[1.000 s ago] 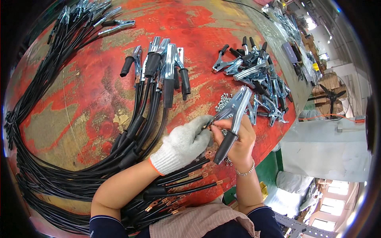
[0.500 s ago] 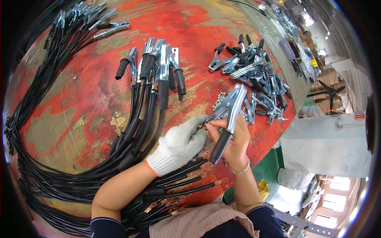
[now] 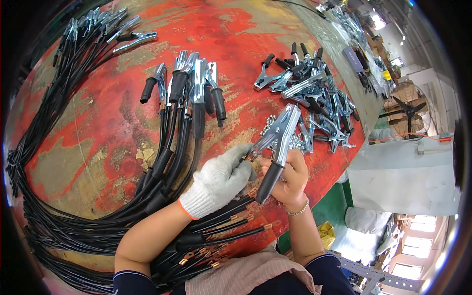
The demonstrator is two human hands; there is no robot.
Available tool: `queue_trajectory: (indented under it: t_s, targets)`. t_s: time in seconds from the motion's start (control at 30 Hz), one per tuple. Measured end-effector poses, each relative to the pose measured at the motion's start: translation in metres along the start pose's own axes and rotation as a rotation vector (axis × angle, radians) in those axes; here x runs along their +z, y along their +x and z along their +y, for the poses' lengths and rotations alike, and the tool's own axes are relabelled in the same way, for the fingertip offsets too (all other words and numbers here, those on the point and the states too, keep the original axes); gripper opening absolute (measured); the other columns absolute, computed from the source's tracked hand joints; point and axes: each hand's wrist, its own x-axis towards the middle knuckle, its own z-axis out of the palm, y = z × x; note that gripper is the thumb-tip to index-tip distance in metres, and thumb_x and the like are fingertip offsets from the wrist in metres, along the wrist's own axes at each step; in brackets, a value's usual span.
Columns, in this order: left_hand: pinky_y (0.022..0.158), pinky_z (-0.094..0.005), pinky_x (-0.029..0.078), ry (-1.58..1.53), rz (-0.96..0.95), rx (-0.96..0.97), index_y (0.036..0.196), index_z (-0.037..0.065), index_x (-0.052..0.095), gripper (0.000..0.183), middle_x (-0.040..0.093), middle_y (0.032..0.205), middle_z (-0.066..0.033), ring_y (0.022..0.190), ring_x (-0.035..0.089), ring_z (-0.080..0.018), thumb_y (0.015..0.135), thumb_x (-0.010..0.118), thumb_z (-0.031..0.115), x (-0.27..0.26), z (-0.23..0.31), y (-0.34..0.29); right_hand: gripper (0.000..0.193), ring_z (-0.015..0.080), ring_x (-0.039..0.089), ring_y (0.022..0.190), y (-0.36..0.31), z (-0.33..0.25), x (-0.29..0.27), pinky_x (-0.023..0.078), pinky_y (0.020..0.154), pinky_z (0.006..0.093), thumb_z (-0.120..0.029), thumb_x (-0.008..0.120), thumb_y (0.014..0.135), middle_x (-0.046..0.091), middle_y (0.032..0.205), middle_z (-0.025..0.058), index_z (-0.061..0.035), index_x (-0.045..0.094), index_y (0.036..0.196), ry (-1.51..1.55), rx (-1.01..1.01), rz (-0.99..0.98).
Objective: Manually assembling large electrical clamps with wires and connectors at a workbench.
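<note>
My left hand, in a white knitted glove, grips a metal spring clamp by one handle, where a copper-coloured end shows at the fingertips. The clamp is silvery, its jaws pointing up and away, and its other handle wears a black sleeve. My bare right hand is closed just behind that sleeved handle, fingers curled. What its fingertips hold, if anything, is hidden by the clamp. Small metal fasteners lie in a pile beyond the clamp. Below my left hand, black cables end in copper lugs.
A heap of similar clamps lies at the far right of the worn red table. Clamps fitted on cables rest ahead of my left hand. A long cable bundle curves along the left side. A fan stands beyond the table.
My right fingers have drawn back from the copper end by my left fingertips and curled behind the sleeved handle. The clamp has shifted slightly left with my left hand.
</note>
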Motion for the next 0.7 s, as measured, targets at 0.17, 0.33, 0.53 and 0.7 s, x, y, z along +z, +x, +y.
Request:
queue_trajectory:
  t_s: [0.17,0.33,0.53,0.7]
  targets:
    - [0.058,-0.0281,0.051,0.056,0.024,0.016,0.132,-0.001,0.048,0.040,0.065,0.076,-0.0077,0.062,0.063,-0.0127,0.096,0.050,0.013,0.000,-0.001,0.000,0.030,0.0221,0.054,0.068,0.002,-0.005,0.000,0.043,0.058,0.0334,-0.008,0.079,0.066,0.060,0.080,0.0042,-0.0089,0.076,0.096,-0.026,0.027,-0.016]
    - [0.060,-0.0312,0.052,0.128,0.044,0.062,0.131,-0.002,0.049,0.040,0.066,0.074,-0.0103,0.064,0.065,-0.0160,0.094,0.051,0.013,-0.001,0.000,-0.002,0.030,0.0230,0.052,0.069,0.004,-0.004,0.000,0.042,0.061,0.0339,-0.015,0.080,0.071,0.055,0.080,0.0069,-0.0082,0.076,0.099,-0.068,-0.050,-0.064]
    - [0.056,-0.0257,0.052,0.137,0.027,0.026,0.134,0.001,0.049,0.040,0.065,0.082,-0.0045,0.061,0.061,-0.0089,0.097,0.051,0.015,-0.001,-0.002,-0.001,0.028,0.0224,0.055,0.065,0.010,-0.009,-0.002,0.043,0.055,0.0350,-0.010,0.082,0.063,0.062,0.077,0.0033,-0.0080,0.074,0.090,-0.041,-0.042,-0.005]
    - [0.067,-0.0277,0.051,0.302,0.162,0.079,0.134,-0.001,0.048,0.045,0.063,0.083,-0.0076,0.070,0.060,-0.0109,0.093,0.057,0.017,-0.002,0.008,0.001,0.029,0.0272,0.059,0.078,-0.025,0.026,-0.021,0.048,0.069,0.0365,-0.012,0.076,0.074,0.063,0.089,0.0088,-0.0107,0.072,0.102,-0.150,0.129,-0.034]
